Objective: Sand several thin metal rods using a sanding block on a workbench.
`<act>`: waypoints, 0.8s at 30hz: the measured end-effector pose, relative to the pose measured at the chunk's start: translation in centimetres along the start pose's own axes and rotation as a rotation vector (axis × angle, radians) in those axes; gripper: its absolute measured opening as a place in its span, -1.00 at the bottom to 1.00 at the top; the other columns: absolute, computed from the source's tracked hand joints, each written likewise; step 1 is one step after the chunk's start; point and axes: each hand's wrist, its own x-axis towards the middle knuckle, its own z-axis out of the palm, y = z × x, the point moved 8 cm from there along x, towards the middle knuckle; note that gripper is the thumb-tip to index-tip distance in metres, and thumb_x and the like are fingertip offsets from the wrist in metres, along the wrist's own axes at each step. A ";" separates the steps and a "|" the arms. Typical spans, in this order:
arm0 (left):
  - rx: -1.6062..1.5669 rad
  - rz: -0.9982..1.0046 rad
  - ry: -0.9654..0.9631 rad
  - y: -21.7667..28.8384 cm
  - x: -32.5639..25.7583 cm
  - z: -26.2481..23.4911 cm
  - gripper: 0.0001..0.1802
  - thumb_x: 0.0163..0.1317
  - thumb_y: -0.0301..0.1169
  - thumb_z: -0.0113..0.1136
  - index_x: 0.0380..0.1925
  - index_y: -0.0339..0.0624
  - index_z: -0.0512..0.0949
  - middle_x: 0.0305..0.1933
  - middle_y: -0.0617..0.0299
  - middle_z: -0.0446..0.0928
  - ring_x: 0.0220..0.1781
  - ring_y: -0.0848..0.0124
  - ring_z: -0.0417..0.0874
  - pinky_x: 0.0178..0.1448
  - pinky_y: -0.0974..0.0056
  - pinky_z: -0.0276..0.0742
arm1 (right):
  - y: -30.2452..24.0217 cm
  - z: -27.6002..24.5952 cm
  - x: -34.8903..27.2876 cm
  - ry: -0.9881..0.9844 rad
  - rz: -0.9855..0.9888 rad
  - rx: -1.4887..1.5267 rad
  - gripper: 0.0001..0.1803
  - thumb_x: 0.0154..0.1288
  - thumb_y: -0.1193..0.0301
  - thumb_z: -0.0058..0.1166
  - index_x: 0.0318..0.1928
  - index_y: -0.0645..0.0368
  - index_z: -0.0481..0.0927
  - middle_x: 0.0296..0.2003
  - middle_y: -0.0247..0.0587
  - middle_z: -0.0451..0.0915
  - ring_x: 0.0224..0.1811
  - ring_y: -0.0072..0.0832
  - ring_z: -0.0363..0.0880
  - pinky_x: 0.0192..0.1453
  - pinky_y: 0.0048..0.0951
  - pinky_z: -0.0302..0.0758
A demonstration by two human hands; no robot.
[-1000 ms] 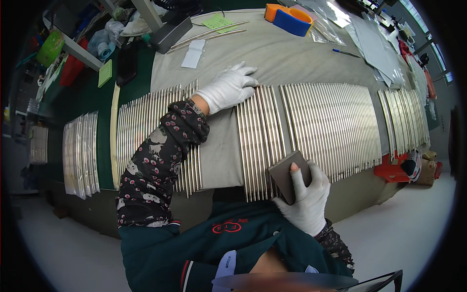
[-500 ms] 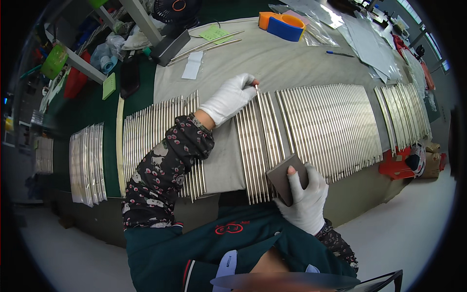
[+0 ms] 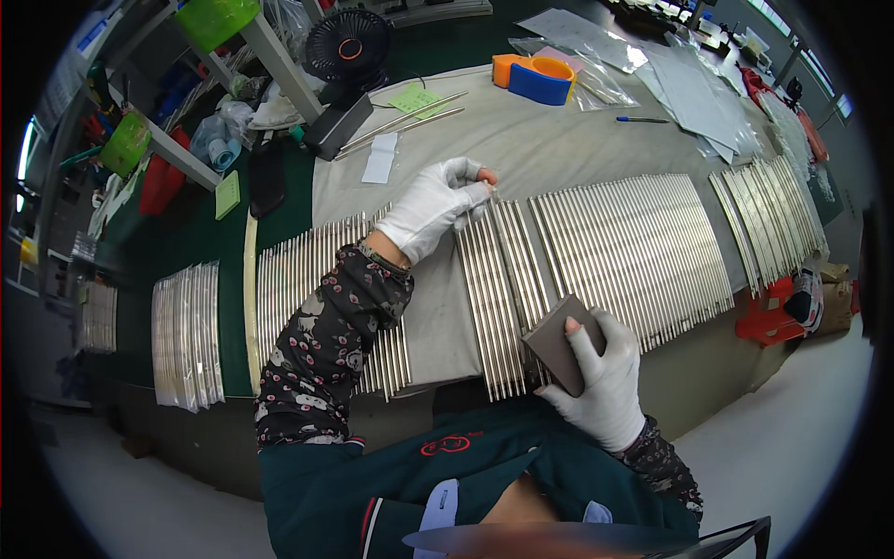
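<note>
My left hand (image 3: 433, 210), in a white glove with bare fingertips, is closed at the far end of a thin silvery metal rod (image 3: 510, 244). Finger and thumb pinch there, though the rod's tip is partly covered. In my right hand (image 3: 605, 387), also gloved, is a flat grey-brown block like a sanding sponge (image 3: 565, 340). The block rests over the near ends of the rods, its thumb on top. A narrow group of rods (image 3: 480, 307) lies just left of it, and a wide row of rods (image 3: 633, 252) spreads to the right.
More rods (image 3: 303, 279) lie beneath my left forearm. Bagged rods (image 3: 186, 335) are at the left, another bundle (image 3: 768, 224) at the right. Toward the back stand an orange-and-blue tape dispenser (image 3: 540, 79), a pen (image 3: 643, 119), a black fan (image 3: 347, 48) and a phone (image 3: 267, 177).
The whole view has shifted, so the table sits lower and a little to the right in the picture. Both hands keep nearly the same places over the rods, still holding the rod and the block.
</note>
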 end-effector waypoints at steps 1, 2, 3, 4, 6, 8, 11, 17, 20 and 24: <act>0.005 0.002 -0.003 0.1 0.0 0.0 -0.78 0.27 -0.45 0.14 -0.12 -0.30 0.47 -0.38 0.31 0.52 -0.53 0.71 0.43 -0.59 0.64 0.23 | 0.2 -0.8 0.5 0.044 0.004 0.056 0.04 -0.26 0.25 0.45 0.32 -0.01 0.22 0.12 0.10 0.25 0.09 -0.04 0.30 0.11 -0.06 0.29; 0.035 0.028 -0.002 0.5 -0.1 -0.1 -0.80 0.26 -0.45 0.15 -0.14 -0.29 0.49 -0.36 0.30 0.55 -0.52 0.71 0.44 -0.58 0.64 0.24 | 0.2 -1.8 1.3 0.111 0.002 0.078 0.00 -0.24 0.27 0.43 0.31 0.05 0.23 0.12 0.11 0.25 0.10 -0.03 0.28 0.16 -0.05 0.28; 0.066 0.053 -0.002 0.8 -0.3 -0.1 -0.81 0.26 -0.45 0.15 -0.15 -0.28 0.51 -0.34 0.29 0.57 -0.51 0.71 0.45 -0.56 0.64 0.24 | 0.5 -2.4 2.2 0.158 0.034 0.046 -0.07 -0.20 0.27 0.39 0.27 0.13 0.29 0.10 0.13 0.26 0.10 -0.03 0.29 0.17 -0.08 0.30; 0.071 0.052 -0.004 0.9 -0.5 -0.1 -0.81 0.26 -0.45 0.15 -0.15 -0.28 0.51 -0.34 0.29 0.57 -0.51 0.71 0.45 -0.56 0.64 0.24 | 1.0 -2.5 3.5 0.174 0.096 0.091 -0.11 -0.17 0.26 0.37 0.25 0.17 0.31 0.08 0.15 0.28 0.08 -0.02 0.32 0.14 -0.10 0.34; 0.061 0.093 0.001 1.5 -0.6 0.1 -0.84 0.25 -0.46 0.17 -0.18 -0.25 0.54 -0.33 0.29 0.61 -0.48 0.71 0.49 -0.53 0.62 0.28 | 1.7 -2.6 6.2 0.205 0.199 0.178 -0.18 -0.12 0.25 0.34 0.21 0.25 0.36 0.02 0.20 0.34 0.01 -0.01 0.40 0.09 -0.15 0.41; 0.061 0.102 -0.003 1.5 -0.6 0.4 -0.84 0.24 -0.46 0.18 -0.18 -0.24 0.55 -0.33 0.30 0.61 -0.47 0.70 0.50 -0.51 0.61 0.29 | 1.1 -2.5 8.0 0.276 0.167 0.167 -0.24 -0.07 0.24 0.30 0.19 0.26 0.40 -0.04 0.25 0.38 -0.07 0.01 0.47 0.02 -0.17 0.47; 0.054 0.118 0.002 1.6 -0.5 0.6 -0.84 0.23 -0.47 0.19 -0.19 -0.23 0.56 -0.35 0.32 0.60 -0.45 0.69 0.52 -0.46 0.59 0.33 | -2.7 -2.1 9.5 0.291 -0.010 0.034 -0.32 -0.04 0.20 0.27 0.15 0.13 0.47 -0.07 0.24 0.40 -0.11 0.00 0.48 -0.02 -0.16 0.47; 0.045 0.087 0.020 1.4 -0.7 0.9 -0.80 0.19 -0.48 0.22 -0.17 -0.27 0.57 -0.34 0.30 0.60 -0.44 0.65 0.52 -0.35 0.56 0.41 | -0.1 -2.4 10.1 0.353 0.060 -0.037 -0.38 -0.05 0.25 0.25 0.10 0.16 0.51 -0.14 0.21 0.43 -0.13 -0.04 0.48 -0.07 -0.15 0.47; 0.142 0.075 0.072 1.5 -0.6 0.1 -0.80 0.17 -0.47 0.24 -0.19 -0.27 0.59 -0.33 0.32 0.59 -0.42 0.65 0.51 -0.32 0.55 0.42 | -2.3 -1.9 10.3 0.386 -0.052 -0.107 -0.41 -0.05 0.24 0.25 0.07 0.15 0.53 -0.17 0.19 0.43 -0.14 -0.05 0.48 -0.08 -0.16 0.47; 0.128 0.123 0.061 2.0 -0.8 0.6 -0.81 0.17 -0.47 0.24 -0.20 -0.26 0.60 -0.35 0.35 0.59 -0.42 0.66 0.50 -0.33 0.55 0.41 | 1.2 -2.2 10.5 0.372 0.106 -0.120 -0.39 -0.06 0.24 0.26 0.07 0.15 0.53 -0.17 0.21 0.46 -0.14 -0.05 0.48 -0.08 -0.17 0.49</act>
